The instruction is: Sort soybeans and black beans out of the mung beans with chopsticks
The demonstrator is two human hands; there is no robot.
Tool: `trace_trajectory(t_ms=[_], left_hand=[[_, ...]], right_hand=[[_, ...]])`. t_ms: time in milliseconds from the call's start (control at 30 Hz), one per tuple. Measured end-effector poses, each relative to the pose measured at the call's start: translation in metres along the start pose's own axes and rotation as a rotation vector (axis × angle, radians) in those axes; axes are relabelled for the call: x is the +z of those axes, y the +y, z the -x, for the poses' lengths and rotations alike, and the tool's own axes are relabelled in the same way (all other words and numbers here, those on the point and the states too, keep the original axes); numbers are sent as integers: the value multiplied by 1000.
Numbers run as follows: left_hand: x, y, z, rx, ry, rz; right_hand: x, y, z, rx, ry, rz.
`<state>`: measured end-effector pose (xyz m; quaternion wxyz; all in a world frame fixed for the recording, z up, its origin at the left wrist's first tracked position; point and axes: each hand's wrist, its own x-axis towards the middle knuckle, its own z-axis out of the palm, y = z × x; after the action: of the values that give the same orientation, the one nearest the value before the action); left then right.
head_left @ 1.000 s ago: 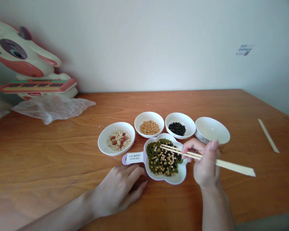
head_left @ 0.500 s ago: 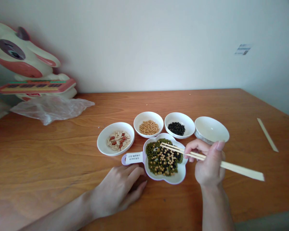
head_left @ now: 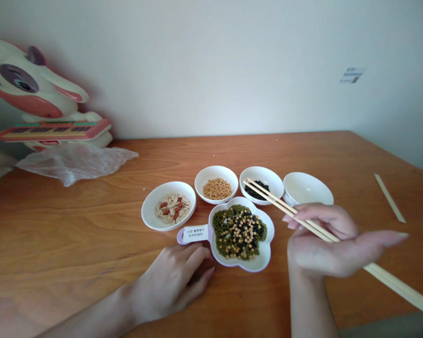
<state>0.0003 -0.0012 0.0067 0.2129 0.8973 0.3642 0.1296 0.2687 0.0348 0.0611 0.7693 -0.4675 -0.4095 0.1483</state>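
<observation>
left hand (head_left: pixel 172 281): bare | right hand (head_left: pixel 315 253): bare | both forearms (head_left: pixel 309 307): bare

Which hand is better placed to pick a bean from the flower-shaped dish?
Probably the right hand: it holds the chopsticks, their tips over the bowl of black beans, next to the flower-shaped dish. The left hand seems to hold nothing and rests on the table near the dish.

A cow toy (head_left: pixel 49 103) stands behind crumpled plastic (head_left: pixel 77 163).
</observation>
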Motion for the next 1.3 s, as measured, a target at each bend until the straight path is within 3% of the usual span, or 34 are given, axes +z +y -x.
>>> trace_trajectory(t_ms=[67, 233, 367, 500, 733, 1300], left_hand=[[0, 0, 0, 0, 0, -1], [0, 0, 0, -6, 7, 22], [-1, 0, -1, -5, 11, 39], [-1, 1, -1, -8, 13, 42], [-1, 0, -1, -16, -11, 40], [0, 0, 0, -6, -6, 38]], right_hand=[[9, 0, -1, 24, -5, -16], [20, 5, 0, 194, -205, 4], [6, 4, 1, 157, -129, 22], [-14, 3, 0, 160, -161, 75], [-27, 22, 2, 185, -521, 190], [-27, 33, 9, 241, -554, 251]])
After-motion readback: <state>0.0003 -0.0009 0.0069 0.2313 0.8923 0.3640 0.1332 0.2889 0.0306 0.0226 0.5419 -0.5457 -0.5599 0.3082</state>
